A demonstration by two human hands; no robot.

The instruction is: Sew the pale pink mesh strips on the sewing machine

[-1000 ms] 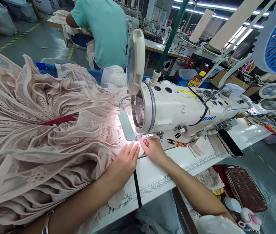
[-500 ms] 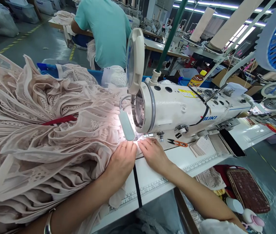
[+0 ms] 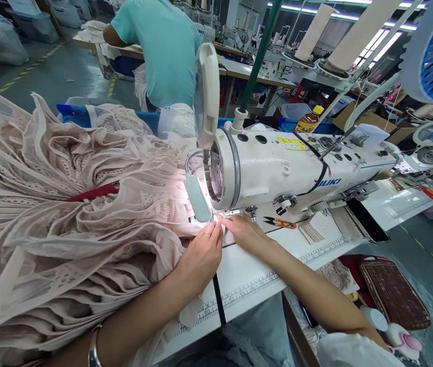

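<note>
It is a big sewing room, and a white desk (image 3: 243, 270) runs across it with a ruler along its near edge. The left hand (image 3: 201, 257) has its fingers bunched together on a bit of pale pink cloth (image 3: 227, 237). The right hand (image 3: 246, 232) has its fingertips on it too, just beside the left ones. I cannot tell how hard they pinch. The cloth lies by the sewing head, next to the little lamp (image 3: 198, 198).

Behind the hands is the white Juki sewing machine (image 3: 266, 171). To its near side lie orange-handled thread snips (image 3: 279, 222) and a stack of cards (image 3: 316, 228). A huge pile of pale lacy cloth (image 3: 86, 244) hides the left end of the desk and spills over the near edge. Past the far edge sits a person in a blue-green shirt (image 3: 168, 51).

The needle is too small to see, but a fingertip could get poked if it slid too close. The heavy pile might slip, tug the cloth and make a seam crooked.
</note>
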